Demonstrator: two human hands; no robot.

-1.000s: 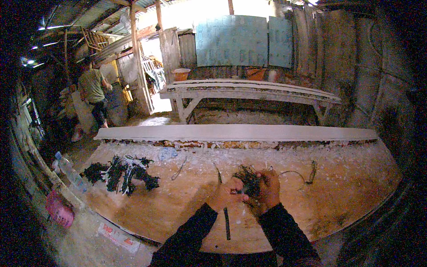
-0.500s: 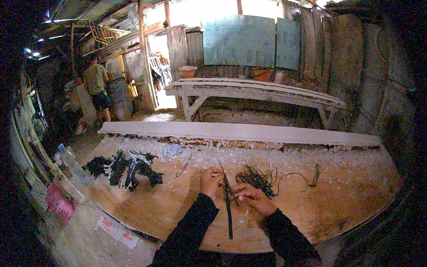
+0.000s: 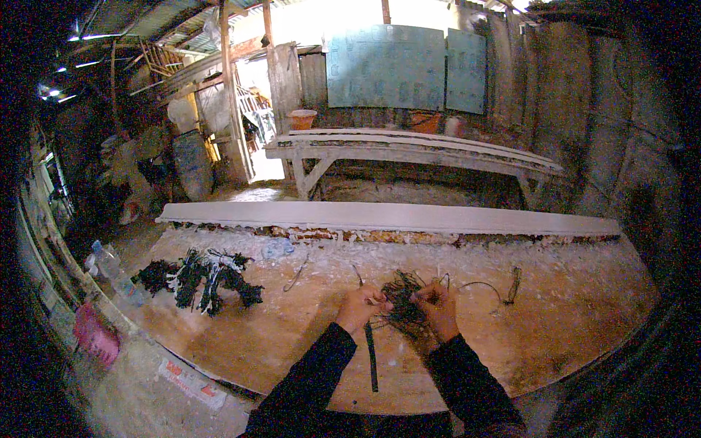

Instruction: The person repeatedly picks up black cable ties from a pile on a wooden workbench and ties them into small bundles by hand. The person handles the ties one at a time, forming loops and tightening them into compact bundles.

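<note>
Dark tangled wire bundle (image 3: 402, 305) is sitting near the front edge of the wooden surface (image 3: 569, 321). Left hand (image 3: 358, 306) and right hand (image 3: 438, 306) are both pinching its strands, grip closed. Thin dark rod (image 3: 371, 356) is lying just beside the left wrist.

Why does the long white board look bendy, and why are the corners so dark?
Head view: the fisheye lens curves the white board and darkens the rim; daylight glares from the doorway; both hands and the dark tangle look slightly soft.
</note>
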